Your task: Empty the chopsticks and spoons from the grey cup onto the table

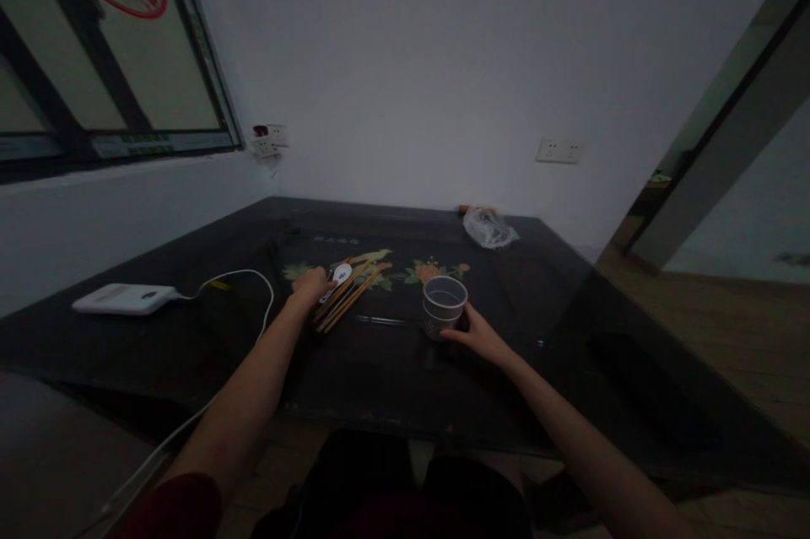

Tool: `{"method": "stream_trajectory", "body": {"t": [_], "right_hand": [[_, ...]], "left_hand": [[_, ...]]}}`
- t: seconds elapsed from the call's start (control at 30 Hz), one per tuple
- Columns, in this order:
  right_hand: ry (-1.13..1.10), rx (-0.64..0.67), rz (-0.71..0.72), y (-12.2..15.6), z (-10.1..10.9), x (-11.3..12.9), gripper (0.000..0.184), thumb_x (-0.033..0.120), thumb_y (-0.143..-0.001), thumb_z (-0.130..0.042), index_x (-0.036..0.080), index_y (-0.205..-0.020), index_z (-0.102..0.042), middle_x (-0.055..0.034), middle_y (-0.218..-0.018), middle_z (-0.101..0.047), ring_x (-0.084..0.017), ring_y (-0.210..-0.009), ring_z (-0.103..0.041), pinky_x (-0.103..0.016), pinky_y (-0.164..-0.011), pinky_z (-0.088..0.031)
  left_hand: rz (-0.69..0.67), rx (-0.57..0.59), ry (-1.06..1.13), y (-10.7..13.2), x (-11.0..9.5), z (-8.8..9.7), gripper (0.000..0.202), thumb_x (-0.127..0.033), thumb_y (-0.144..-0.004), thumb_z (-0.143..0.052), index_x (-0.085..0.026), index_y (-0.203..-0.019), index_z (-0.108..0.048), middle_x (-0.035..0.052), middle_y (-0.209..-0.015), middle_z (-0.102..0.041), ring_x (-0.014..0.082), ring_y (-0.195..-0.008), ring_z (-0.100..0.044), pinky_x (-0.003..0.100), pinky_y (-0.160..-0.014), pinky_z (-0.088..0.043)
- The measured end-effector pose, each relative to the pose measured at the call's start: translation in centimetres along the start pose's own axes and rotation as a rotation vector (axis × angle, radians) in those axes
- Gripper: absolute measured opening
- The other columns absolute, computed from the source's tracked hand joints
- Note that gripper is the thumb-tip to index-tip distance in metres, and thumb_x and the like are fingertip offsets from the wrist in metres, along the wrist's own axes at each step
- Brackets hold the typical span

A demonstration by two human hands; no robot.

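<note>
My right hand (474, 331) is wrapped round the right side of a clear plastic cup (444, 309), which is upright on the dark table. Several wooden chopsticks (349, 299) lie in a loose bundle to the left of the cup. Among them is a white spoon (342, 273) with its bowl pointing away from me. At the left edge of this bundle is my left hand (310, 287), its fingers curled in. What those fingers grip, if anything, is hidden in the dim light.
The dark table (380, 383) has a printed flower pattern. A white power bank-like device (126, 299) lies at the left, with a white cable (269, 290) running off toward me. Against the wall rests a crumpled clear plastic bag (488, 229). Sockets (558, 151) are on the wall.
</note>
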State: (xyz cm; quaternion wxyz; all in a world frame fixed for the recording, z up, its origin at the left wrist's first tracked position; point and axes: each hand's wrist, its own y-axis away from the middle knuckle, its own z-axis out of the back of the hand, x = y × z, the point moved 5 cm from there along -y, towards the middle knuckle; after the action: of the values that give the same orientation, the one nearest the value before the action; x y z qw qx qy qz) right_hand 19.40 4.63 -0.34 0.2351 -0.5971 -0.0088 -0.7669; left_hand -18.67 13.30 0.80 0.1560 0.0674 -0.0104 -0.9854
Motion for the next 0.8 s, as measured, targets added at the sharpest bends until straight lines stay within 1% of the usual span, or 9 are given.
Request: {"method": "stream_trajectory", "body": {"t": [0.17,0.37,0.57,0.7,0.8], "right_hand": [[-0.005,-0.003,-0.007,0.1,0.0,0.1,0.078,0.035,-0.064,-0.077,0.020,-0.131,-0.042,-0.0114,-0.133,-0.050,-0.025,-0.124,-0.046,-0.042,-0.107,-0.032],[0.034,-0.001,-0.006,0.1,0.0,0.4,0.079,0.036,-0.064,-0.077,0.020,-0.132,-0.041,-0.0114,-0.134,-0.050,-0.026,-0.125,-0.045,-0.042,-0.108,-0.031],[0.030,-0.010,-0.001,0.1,0.1,0.1,0.079,0.035,-0.063,-0.077,0.020,-0.132,-0.041,-0.0113,-0.134,-0.049,-0.026,-0.125,-0.045,-0.042,-0.108,-0.031],[0.002,-0.001,0.000,0.0,0.0,0.0,0.079,0.035,-0.064,-0.077,0.019,-0.132,-0.041,-0.0120,-0.134,-0.050,-0.025,-0.125,-0.046,-0.041,-0.107,-0.032],[-0.007,0.003,0.005,0.0,-0.1,0.1,0.079,0.034,-0.063,-0.077,0.019,-0.132,-0.040,-0.0119,-0.135,-0.048,-0.025,-0.126,-0.044,-0.041,-0.108,-0.031]], "left_hand": [[-0.019,-0.042,0.007,-0.2,0.1,0.0,0.043,-0.047,-0.079,-0.053,-0.016,-0.107,-0.062,0.0190,-0.113,-0.063,0.0325,-0.104,-0.059,0.039,-0.080,-0.048],[-0.048,-0.025,0.023,0.3,-0.7,-0.2,0.043,-0.047,-0.077,-0.054,-0.015,-0.104,-0.062,0.0197,-0.111,-0.063,0.0333,-0.103,-0.060,0.038,-0.077,-0.048],[-0.062,-0.029,-0.001,1.2,-1.7,-0.1,0.045,-0.047,-0.077,-0.054,-0.014,-0.108,-0.059,0.0207,-0.111,-0.063,0.0340,-0.102,-0.061,0.038,-0.077,-0.048],[-0.052,-0.028,0.009,1.6,-1.9,0.1,0.044,-0.046,-0.077,-0.054,-0.014,-0.108,-0.058,0.0209,-0.110,-0.064,0.0342,-0.103,-0.060,0.039,-0.078,-0.048],[-0.056,-0.022,0.028,1.7,-1.8,0.3,0.045,-0.048,-0.077,-0.054,-0.014,-0.107,-0.057,0.0212,-0.111,-0.063,0.0350,-0.103,-0.060,0.040,-0.079,-0.047]]}}
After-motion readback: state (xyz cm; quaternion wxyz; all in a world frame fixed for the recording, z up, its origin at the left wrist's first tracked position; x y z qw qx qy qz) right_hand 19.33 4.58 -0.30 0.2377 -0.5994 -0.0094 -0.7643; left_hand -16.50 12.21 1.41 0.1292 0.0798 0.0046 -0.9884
